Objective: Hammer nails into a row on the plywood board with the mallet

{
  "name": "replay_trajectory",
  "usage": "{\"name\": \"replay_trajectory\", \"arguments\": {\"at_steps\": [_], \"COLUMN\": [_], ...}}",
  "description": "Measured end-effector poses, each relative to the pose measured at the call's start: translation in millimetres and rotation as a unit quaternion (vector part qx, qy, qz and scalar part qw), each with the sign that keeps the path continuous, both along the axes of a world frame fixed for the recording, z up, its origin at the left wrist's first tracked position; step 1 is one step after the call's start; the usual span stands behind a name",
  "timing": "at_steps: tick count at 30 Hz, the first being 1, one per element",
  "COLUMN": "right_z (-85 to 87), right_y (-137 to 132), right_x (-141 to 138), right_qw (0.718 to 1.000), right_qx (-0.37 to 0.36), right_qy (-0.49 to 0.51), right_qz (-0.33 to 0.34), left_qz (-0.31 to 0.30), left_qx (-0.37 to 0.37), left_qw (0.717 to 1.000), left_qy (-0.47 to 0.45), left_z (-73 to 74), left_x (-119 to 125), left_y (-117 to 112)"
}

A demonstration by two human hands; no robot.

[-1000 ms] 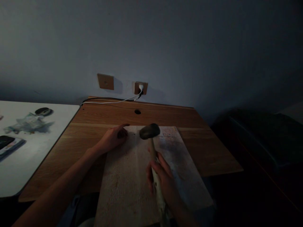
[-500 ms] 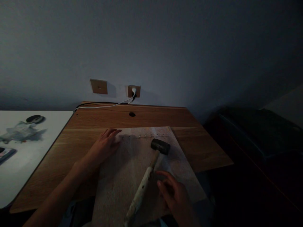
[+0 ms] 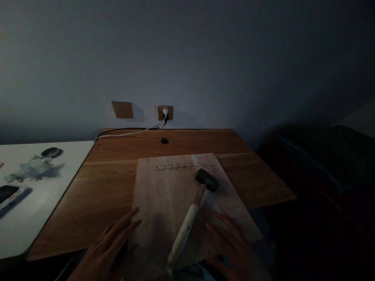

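A pale wooden board (image 3: 164, 199) lies on the brown wooden table, its near end reaching past the table's front edge. Along its far side runs a row of several small nails (image 3: 177, 166) standing up. A mallet (image 3: 187, 222) with a dark head and a worn, whitish handle rests on the board, head pointing away from me. My left hand (image 3: 108, 246) is at the board's left edge, fingers stretched out and holding nothing. On the right part of the board, beside the mallet's handle, my right hand (image 3: 231, 246) lies with its fingers spread.
To the left stands a white table (image 3: 49, 203) with a crumpled plastic bag (image 3: 36, 168), a dark round object (image 3: 52, 152) and a phone (image 3: 7, 192). Cables (image 3: 131, 133) run along the wall to a socket (image 3: 165, 112). A dark bulky object (image 3: 328, 156) sits at the right.
My left hand has drawn back from the board's far left corner toward me. My right hand has opened out and moved slightly right. Board and mallet appear slightly farther right in view.
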State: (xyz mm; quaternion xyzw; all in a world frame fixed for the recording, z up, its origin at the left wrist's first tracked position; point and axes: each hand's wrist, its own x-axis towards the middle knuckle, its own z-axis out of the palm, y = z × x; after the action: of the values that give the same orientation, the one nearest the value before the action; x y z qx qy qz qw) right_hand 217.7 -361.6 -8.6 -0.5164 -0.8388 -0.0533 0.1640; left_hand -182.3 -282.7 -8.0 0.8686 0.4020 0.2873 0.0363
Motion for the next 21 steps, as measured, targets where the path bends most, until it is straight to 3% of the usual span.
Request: {"name": "replay_trajectory", "arguments": {"at_steps": [6, 11, 15, 18, 21], "right_z": [-9.3, -21.9, -29.6, -32.4, -41.0], "right_y": [7.4, 20.9, 34.6, 39.5, 31.7], "right_x": [59.5, 120.8, 164.1, 178.0, 165.4], "right_qw": [0.992, 0.978, 0.97, 0.964, 0.95], "right_qx": [0.022, 0.012, 0.008, 0.027, 0.054], "right_qy": [0.029, 0.078, 0.074, 0.089, 0.125], "right_qz": [-0.12, -0.192, -0.231, -0.248, -0.282], "left_qz": [-0.095, -0.198, -0.224, -0.208, -0.193], "left_qx": [-0.071, -0.131, -0.158, -0.166, -0.159], "left_qw": [0.993, 0.971, 0.961, 0.962, 0.967], "left_qy": [0.011, 0.005, 0.035, 0.059, 0.049], "left_z": [19.3, 31.4, 36.1, 33.3, 28.2], "left_x": [67.9, 146.1, 203.7, 227.5, 224.6], "left_y": [35.6, 73.2, 99.1, 110.9, 109.8]}}
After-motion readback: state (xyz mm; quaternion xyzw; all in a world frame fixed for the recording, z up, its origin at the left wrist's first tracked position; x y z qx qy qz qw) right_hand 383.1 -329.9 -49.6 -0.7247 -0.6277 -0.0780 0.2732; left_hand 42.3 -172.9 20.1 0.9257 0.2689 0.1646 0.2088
